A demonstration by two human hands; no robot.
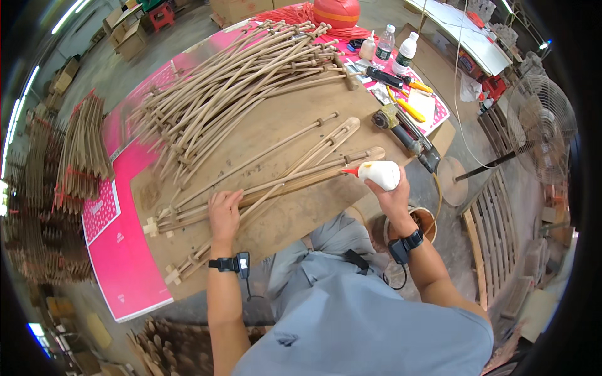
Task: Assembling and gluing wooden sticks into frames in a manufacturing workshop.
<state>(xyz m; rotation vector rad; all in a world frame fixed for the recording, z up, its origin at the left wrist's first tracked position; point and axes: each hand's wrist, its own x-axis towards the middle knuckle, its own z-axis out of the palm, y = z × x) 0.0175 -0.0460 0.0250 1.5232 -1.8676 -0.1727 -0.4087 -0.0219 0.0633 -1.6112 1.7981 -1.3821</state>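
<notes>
My right hand (393,195) is closed around a white squeeze bottle (380,175) with a red nozzle, probably glue. The bottle is tilted, and its tip points left at a long wooden slat (307,179) with a rounded end. My left hand (224,216) has its fingers curled over the near part of that slat. A thin wooden rod (257,150) with a small collar lies just beyond. Another round-ended wooden piece (342,131) crosses under the slat at an angle. What lies directly beneath my left fingers is hidden.
A big heap of wooden rods (238,88) covers the far side of the brown board (263,260). On the right are a nail gun (401,135), a yellow-handled tool (411,109) and plastic bottles (406,52). A standing fan (539,116) is beyond the table; a bucket (426,220) stands below.
</notes>
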